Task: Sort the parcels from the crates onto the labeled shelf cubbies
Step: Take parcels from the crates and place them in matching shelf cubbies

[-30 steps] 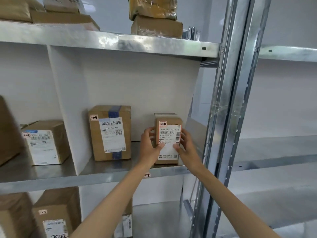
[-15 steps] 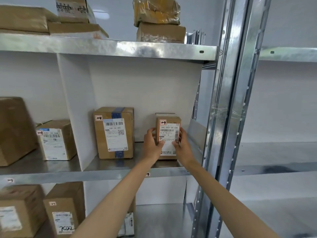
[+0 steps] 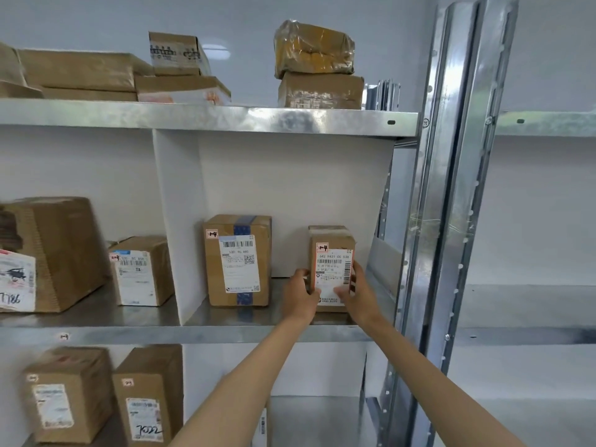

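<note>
Two hands clamp one small parcel [image 3: 332,253] upright in the right-hand cubby at the centre of the frame.

The left hand [image 3: 300,293] curls round the box's lower left edge and the right hand [image 3: 358,295] round its lower right edge, so the grip is closed on it from both sides, neither hand nearer than the other. The box stands with its long axis vertical and its label facing out. Its base appears to sit on the shelf [image 3: 225,333] near the front lip. It lies directly between the palms, so letting go likely means drawing both hands apart and back. A larger parcel [image 3: 238,259] stands apart to its left, beside the white divider [image 3: 175,221]. The steel upright [image 3: 451,221] rises at the right.
</note>
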The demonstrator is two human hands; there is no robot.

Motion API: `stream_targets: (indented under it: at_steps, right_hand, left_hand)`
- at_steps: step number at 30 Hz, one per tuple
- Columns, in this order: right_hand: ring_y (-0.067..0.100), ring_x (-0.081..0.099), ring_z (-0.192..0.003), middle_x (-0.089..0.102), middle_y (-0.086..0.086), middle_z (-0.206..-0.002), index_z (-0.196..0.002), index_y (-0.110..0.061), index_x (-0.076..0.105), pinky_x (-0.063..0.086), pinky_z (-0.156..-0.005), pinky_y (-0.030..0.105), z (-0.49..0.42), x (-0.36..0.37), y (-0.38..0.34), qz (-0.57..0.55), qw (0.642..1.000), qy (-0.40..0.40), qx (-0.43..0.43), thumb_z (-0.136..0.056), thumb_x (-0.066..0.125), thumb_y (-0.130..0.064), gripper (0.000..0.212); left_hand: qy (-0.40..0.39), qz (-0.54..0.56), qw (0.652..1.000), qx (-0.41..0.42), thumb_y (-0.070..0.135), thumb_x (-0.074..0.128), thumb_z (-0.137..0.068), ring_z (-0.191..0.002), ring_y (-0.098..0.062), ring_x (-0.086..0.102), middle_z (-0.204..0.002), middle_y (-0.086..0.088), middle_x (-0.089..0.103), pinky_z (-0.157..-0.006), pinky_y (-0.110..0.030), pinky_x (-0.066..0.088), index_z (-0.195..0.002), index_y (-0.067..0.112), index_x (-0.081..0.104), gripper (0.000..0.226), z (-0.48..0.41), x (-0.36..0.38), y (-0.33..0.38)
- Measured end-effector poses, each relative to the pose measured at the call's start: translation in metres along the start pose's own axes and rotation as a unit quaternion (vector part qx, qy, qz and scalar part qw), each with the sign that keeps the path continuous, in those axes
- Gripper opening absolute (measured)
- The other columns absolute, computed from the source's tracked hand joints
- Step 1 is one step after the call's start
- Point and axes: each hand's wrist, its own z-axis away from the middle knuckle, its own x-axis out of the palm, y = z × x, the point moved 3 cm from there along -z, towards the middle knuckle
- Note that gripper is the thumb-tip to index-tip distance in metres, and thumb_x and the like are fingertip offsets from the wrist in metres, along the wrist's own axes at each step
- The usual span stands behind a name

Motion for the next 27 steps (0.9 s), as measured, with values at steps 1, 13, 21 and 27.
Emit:
stream_targets:
  at_steps: [1, 13, 21, 27]
  right_hand:
    - [0.016, 0.049, -0.122, 0.052, 0.006, -0.135, -0.144, -0.01, 0.027, 0.045, -0.093, 0.026, 0.0, 0.001, 0.0, 0.006, 1.0, 0.006, -0.004, -0.089, 0.054, 0.003, 0.063]
    - [0.021, 0.049, -0.124, 0.052, 0.004, -0.136, -0.145, -0.016, 0.028, 0.043, -0.09, 0.024, -0.014, 0.006, 0.01, 0.025, 0.999, 0.013, 0.026, -0.092, 0.052, -0.002, 0.06]
    - [0.019, 0.029, -0.139, 0.028, 0.002, -0.152, -0.149, -0.027, 0.012, 0.037, -0.109, 0.049, -0.001, -0.002, -0.013, 0.004, 0.993, 0.114, -0.032, -0.092, 0.049, -0.042, 0.069]
    - [0.012, 0.038, -0.127, 0.045, 0.005, -0.135, -0.138, -0.011, 0.037, 0.021, -0.108, 0.01, 0.041, 0.027, -0.116, 0.039, 0.943, 0.225, -0.241, -0.098, 0.04, -0.021, 0.041]
  left_hand:
    - [0.003, -0.003, 1.0, 0.004, 0.012, 0.06, -0.089, -0.112, -0.021, 0.06, -0.126, -0.006, 0.06, -0.078, -0.018, 0.048, -0.121, 0.012, 0.051, 0.033, -0.001, -0.001, 0.001]
    - [0.026, -0.018, 0.999, 0.031, 0.016, 0.062, -0.088, -0.096, -0.016, 0.064, -0.11, -0.003, 0.067, -0.073, -0.018, 0.052, -0.104, 0.014, 0.057, 0.017, -0.023, 0.001, -0.01]
    - [0.062, -0.028, 0.995, 0.071, 0.027, 0.049, -0.096, -0.112, -0.016, 0.051, -0.123, -0.001, 0.051, -0.084, -0.02, 0.037, -0.126, 0.016, 0.043, 0.033, -0.006, -0.028, -0.003]
    - [0.165, 0.047, 0.969, 0.18, 0.017, 0.046, -0.096, -0.093, -0.009, 0.055, -0.102, 0.006, 0.058, -0.085, -0.025, 0.046, -0.117, 0.018, 0.052, 0.022, 0.04, -0.121, 0.027]
